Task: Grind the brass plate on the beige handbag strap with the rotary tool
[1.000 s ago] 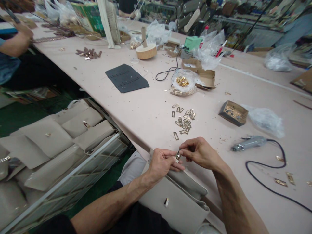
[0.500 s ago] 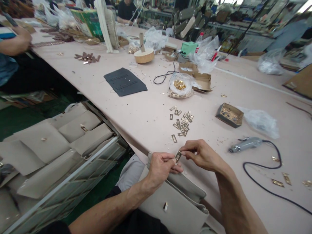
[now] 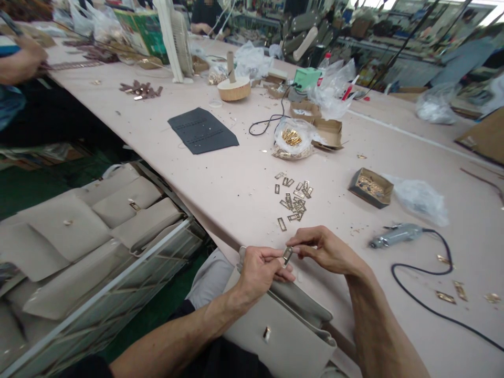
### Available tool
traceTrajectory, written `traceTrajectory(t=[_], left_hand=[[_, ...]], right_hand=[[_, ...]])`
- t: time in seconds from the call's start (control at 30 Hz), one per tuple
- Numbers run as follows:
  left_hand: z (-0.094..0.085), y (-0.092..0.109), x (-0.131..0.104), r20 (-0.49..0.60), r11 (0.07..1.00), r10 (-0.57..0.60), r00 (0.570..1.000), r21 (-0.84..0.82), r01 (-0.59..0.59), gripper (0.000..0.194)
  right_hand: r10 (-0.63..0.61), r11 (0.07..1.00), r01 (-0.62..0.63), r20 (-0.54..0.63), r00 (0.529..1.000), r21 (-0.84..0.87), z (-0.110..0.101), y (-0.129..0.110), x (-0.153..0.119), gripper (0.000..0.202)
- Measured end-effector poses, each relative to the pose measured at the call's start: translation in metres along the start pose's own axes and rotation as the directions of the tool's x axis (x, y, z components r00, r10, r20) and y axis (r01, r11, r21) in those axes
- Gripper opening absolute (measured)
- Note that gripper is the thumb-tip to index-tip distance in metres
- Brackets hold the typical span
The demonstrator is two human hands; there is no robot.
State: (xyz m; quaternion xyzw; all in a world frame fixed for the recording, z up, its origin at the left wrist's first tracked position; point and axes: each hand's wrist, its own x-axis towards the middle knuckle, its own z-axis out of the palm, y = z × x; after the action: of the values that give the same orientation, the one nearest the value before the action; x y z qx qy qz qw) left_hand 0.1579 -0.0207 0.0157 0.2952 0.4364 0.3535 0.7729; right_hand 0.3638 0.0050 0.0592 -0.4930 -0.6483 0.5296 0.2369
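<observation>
Between my two hands is a small rectangular metal frame plate (image 3: 287,255), held up over the table's near edge. My left hand (image 3: 260,270) grips its lower left side between thumb and fingers. The thumb and fingertips of my right hand (image 3: 318,249) pinch its upper right corner. Below, a beige bag (image 3: 281,331) lies across my lap, with a small metal clasp (image 3: 266,334) on its front. Just beyond my hands a loose pile of similar metal frame plates (image 3: 296,202) is spread on the pink tabletop (image 3: 220,194).
At right lie a grey power screwdriver (image 3: 396,235) with a black cord and a small box of fittings (image 3: 370,187). Further back are a bag of gold pieces (image 3: 292,138) and a dark sheet (image 3: 203,131). Left below, a crate (image 3: 118,294) holds beige bags. A co-worker's arm (image 3: 23,60) shows far left.
Both hands keep hold of the metal plate, almost in place. The right fingers have shifted slightly along its upper edge. The co-worker's arm at far left has moved a little left.
</observation>
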Motion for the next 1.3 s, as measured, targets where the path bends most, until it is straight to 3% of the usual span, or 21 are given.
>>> traceTrajectory(t=[0.33, 1.0, 1.3], left_hand=[[-0.0024, 0.0018, 0.0002, 0.049, 0.999, 0.032, 0.998, 0.023, -0.033, 0.036], [-0.0047, 0.0012, 0.0017, 0.052, 1.0, 0.017, 0.998, 0.019, -0.018, 0.036], [0.0003, 0.0018, 0.0011, -0.017, 1.0, 0.009, 1.0, 0.002, -0.009, 0.033]], right_hand=[[-0.021, 0.999, 0.02, 0.042, 0.999, 0.034, -0.0021, 0.0001, 0.0021, 0.023], [-0.083, 0.989, 0.066, 0.124, 0.989, 0.136, -0.0029, 0.0047, 0.0051, 0.032], [-0.123, 0.992, 0.123, 0.099, 0.987, 0.008, -0.0029, 0.0043, 0.0072, 0.027]])
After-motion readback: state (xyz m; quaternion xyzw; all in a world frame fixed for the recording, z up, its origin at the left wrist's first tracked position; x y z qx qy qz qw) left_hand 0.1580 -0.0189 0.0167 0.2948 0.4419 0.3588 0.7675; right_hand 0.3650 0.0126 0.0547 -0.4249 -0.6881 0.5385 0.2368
